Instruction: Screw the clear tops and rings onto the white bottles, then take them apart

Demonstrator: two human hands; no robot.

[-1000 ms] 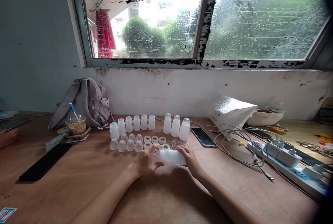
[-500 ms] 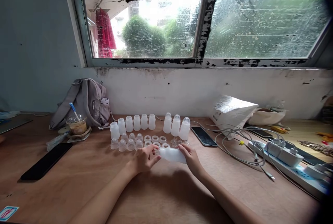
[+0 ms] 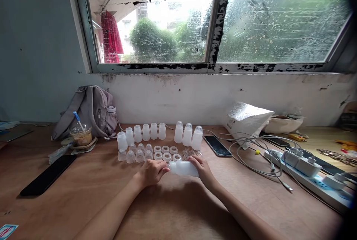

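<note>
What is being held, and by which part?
A whitish bottle, held sideways: the right hand grips its base end; the left hand is at its neck end.

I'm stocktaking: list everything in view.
Open plastic bottles: 6, whitish, back row
Capped plastic bottles: 3, whitish, back right
Plastic domes: 7, translucent, before open bottles
Plastic rings: 6, white, beside domes
Small pieces: several, clear, beside rings
Fabric backpack: 1, grey, left
Plastic cup: 1, clear, left
Flat slab: 1, black, before cup
Rectangular phone: 1, black, beside capped bottles
Shiny bag: 1, silvery, right
Power strip: 1, white, right
Cables: several, whitish, right
Window: 1, grey, above
Table: 1, brown, beneath
Held bottle: 1, whitish, centre
Left hand: 1, bottle's neck
Right hand: 1, bottle's base
</note>
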